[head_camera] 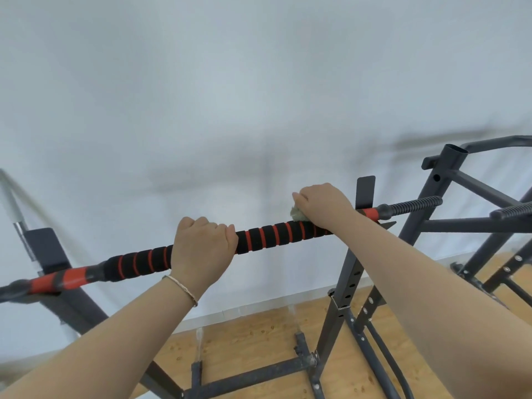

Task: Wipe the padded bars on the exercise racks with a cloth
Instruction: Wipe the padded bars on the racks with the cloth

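Note:
A padded bar (267,236), black foam with red rings, lies across the two uprights of a dark exercise rack (347,272). My left hand (201,246) grips the bar near its middle, fingers curled over the top. My right hand (322,204) holds a pale green cloth (298,213) against the padding near the bar's right end; only a small bunch of the cloth shows under the fingers. The bar's red and black sleeves stick out past both cradles.
A second dark rack (460,203) with a ribbed black bar end (512,210) stands close at the right. The rack's left upright and cradle (49,251) are at the left edge. A white wall is right behind, and wooden floor (259,338) with the rack's base tubes lies below.

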Demonstrator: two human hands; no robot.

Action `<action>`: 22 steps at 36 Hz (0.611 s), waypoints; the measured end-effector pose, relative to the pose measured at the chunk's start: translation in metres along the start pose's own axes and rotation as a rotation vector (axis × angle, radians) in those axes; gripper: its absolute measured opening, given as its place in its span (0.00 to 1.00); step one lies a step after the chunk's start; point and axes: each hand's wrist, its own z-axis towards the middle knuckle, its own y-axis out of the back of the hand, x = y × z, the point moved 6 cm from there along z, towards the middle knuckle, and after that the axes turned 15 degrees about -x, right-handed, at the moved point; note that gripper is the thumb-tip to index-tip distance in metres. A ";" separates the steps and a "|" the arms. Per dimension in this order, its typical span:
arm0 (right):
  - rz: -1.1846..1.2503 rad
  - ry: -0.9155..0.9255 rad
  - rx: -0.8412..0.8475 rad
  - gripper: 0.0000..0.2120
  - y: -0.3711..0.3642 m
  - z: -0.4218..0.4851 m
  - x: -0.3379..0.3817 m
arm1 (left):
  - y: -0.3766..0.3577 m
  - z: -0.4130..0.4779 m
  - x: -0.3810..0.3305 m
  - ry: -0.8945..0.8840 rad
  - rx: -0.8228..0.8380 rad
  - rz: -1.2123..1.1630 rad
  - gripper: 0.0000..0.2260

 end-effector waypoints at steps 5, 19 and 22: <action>0.083 0.345 -0.060 0.15 -0.005 -0.032 0.043 | -0.008 0.001 0.007 -0.057 0.187 0.064 0.08; -0.299 0.529 -0.046 0.08 -0.030 -0.021 0.053 | -0.016 0.005 0.008 -0.053 0.280 0.031 0.10; -0.325 0.563 0.000 0.14 -0.026 -0.008 0.060 | -0.015 0.006 0.009 -0.049 0.267 0.020 0.11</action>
